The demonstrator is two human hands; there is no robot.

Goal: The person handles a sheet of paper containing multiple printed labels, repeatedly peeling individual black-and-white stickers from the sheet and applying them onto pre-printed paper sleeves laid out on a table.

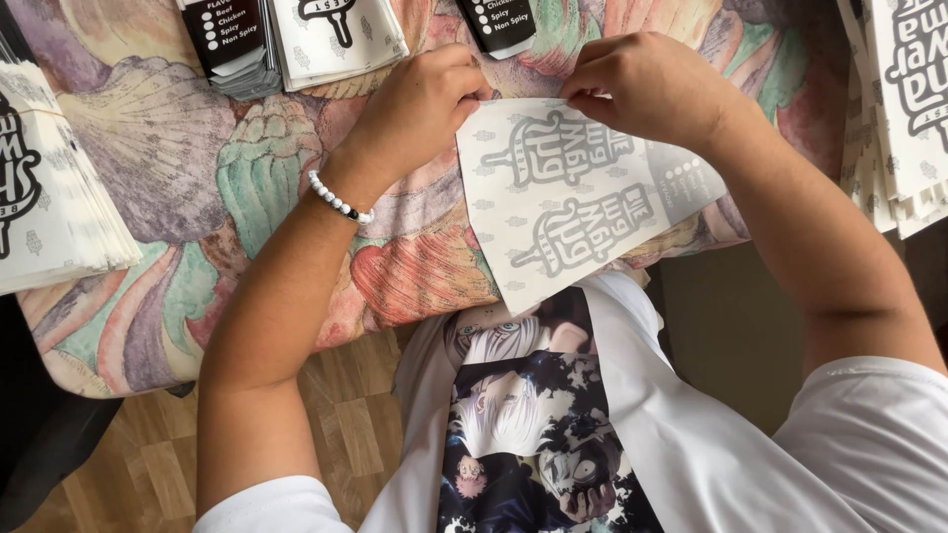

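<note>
A flat white paper sleeve (568, 202) with grey print lies tilted at the near edge of the table, its lower corner hanging over my lap. My left hand (420, 104) pinches its top left corner; a white bead bracelet (338, 200) is on that wrist. My right hand (647, 84) pinches the top edge near the middle. Both hands are closed on the paper.
The table wears a colourful shell-patterned cloth (197, 168). Stacks of the same white sleeves lie at the left (49, 188), at the right edge (904, 109) and at the top (336, 35), beside black-printed ones (232, 39). Wooden floor (346, 434) shows below.
</note>
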